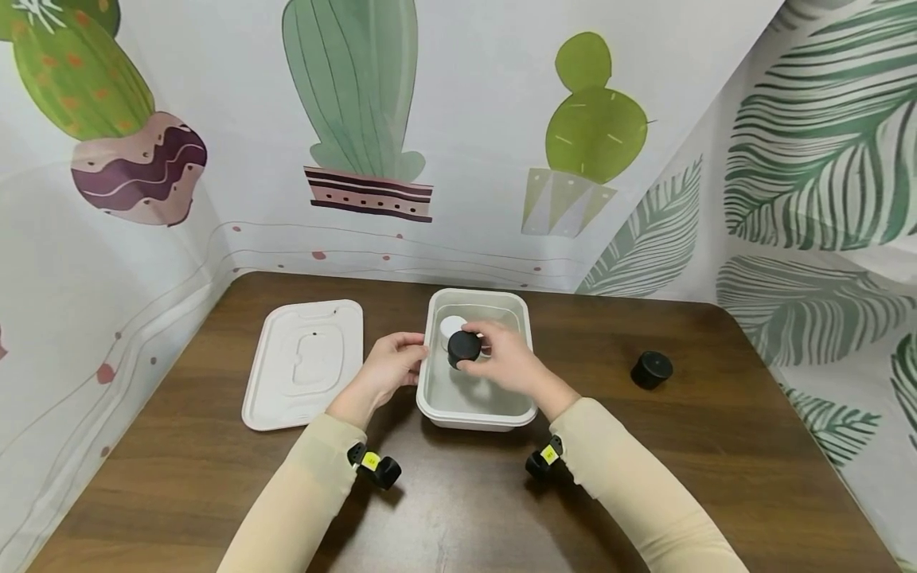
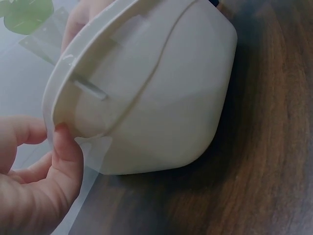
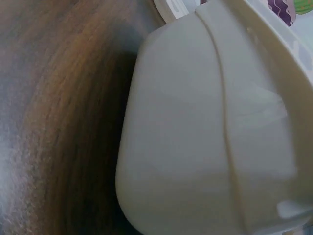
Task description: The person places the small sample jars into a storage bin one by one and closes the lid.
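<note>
A whitish rectangular plastic box (image 1: 476,422) stands uncovered at the middle of the table. My left hand (image 1: 390,368) pinches its left rim, and the left wrist view shows thumb and fingers on either side of the lip. Over the inside of the box, my right hand (image 1: 510,360) grips a small black round jar (image 1: 464,348) between thumb and fingers. Just behind that jar, a white round-topped piece (image 1: 451,325) sits in the box, partly hidden. In the right wrist view only the outer wall of the box (image 3: 176,127) shows; the hand is out of sight.
The white lid (image 1: 304,366) of the box lies flat on the table to the left. A second black jar (image 1: 652,369) stands to the right. Behind the brown wooden table (image 1: 466,509) hangs a cloth (image 1: 480,159) printed with cacti and leaves.
</note>
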